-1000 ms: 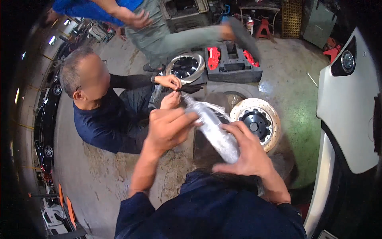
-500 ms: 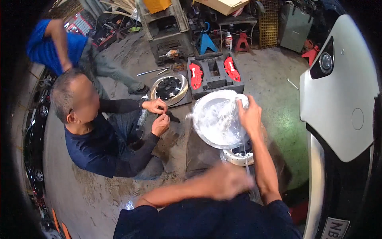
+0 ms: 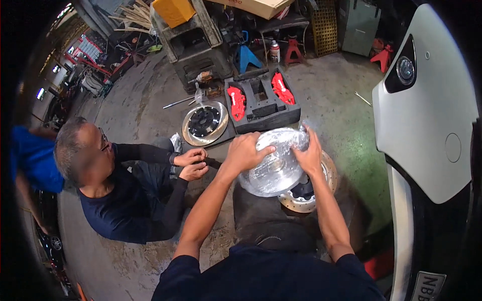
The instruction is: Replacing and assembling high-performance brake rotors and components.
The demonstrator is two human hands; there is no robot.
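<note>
A brake disc (image 3: 275,175) wrapped in clear plastic is held up in front of me, tilted. My left hand (image 3: 247,154) grips its upper left side, thumb on the wrapped face and the fingers partly hidden. My right hand (image 3: 308,154) grips the upper right edge, where the plastic bunches up. Partly hidden below it lies a drilled brake disc (image 3: 329,175) with a black centre. Another brake disc (image 3: 205,123) lies beyond, at the left, beside a black foam tray (image 3: 271,118) holding a red brake caliper (image 3: 236,103) and a second red caliper (image 3: 282,89).
At the left a person (image 3: 120,205) crouches, both hands close together; what they hold is unclear. Another person in blue (image 3: 37,158) is behind. A car's pale bumper (image 3: 427,110) borders the right. Stools (image 3: 196,47), a blue jack stand (image 3: 247,59) and a wrench (image 3: 363,99) stand or lie farther off.
My left hand has gone from near my body, where a plastic strand stretched, up to the wrapped disc's left side. My right hand still holds it. The person in blue has shifted nearer at the left.
</note>
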